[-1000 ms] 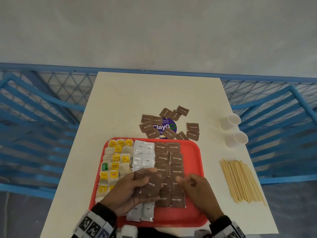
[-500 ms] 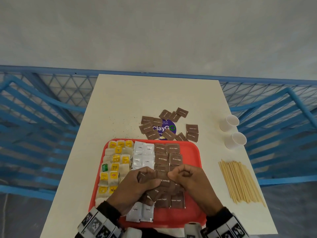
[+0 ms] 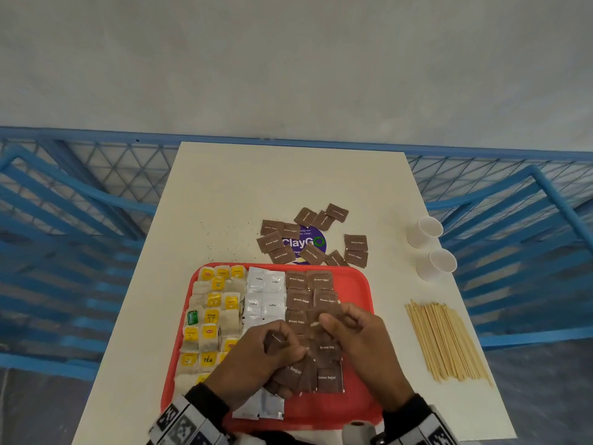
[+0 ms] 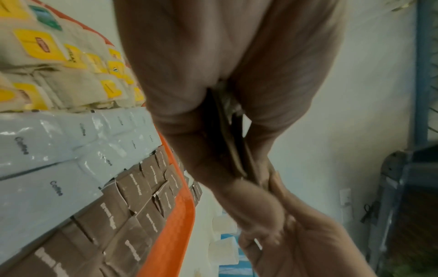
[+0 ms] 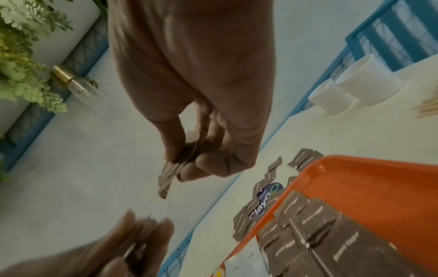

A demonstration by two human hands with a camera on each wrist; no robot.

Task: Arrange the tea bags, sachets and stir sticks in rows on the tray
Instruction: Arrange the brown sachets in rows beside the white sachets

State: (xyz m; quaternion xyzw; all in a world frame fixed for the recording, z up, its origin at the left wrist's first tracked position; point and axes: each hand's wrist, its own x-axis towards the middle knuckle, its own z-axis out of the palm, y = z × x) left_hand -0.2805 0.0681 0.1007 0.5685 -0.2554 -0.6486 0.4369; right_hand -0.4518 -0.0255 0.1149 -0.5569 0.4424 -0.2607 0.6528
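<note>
A red tray (image 3: 356, 290) holds columns of tea bags (image 3: 213, 316) on its left, white coffee sachets (image 3: 264, 293) in the middle and brown sugar sachets (image 3: 308, 289) to their right. Over the tray's near part my left hand (image 3: 282, 346) grips a small stack of brown sugar sachets (image 4: 233, 150) between thumb and fingers. Just beyond it, my right hand (image 3: 324, 321) pinches a single brown sachet (image 5: 167, 178) above the brown column. Both hands hide part of that column. Stir sticks (image 3: 446, 342) lie in a loose bundle on the table right of the tray.
Several loose brown sachets (image 3: 354, 250) lie scattered round a purple sticker (image 3: 305, 242) beyond the tray. Two white paper cups (image 3: 423, 231) (image 3: 436, 263) stand near the table's right edge. Blue railings surround the white table (image 3: 256, 187).
My hands came together over the tray, then parted. The right hand has drawn away up and to the right with one brown sachet from the stack in the left hand.
</note>
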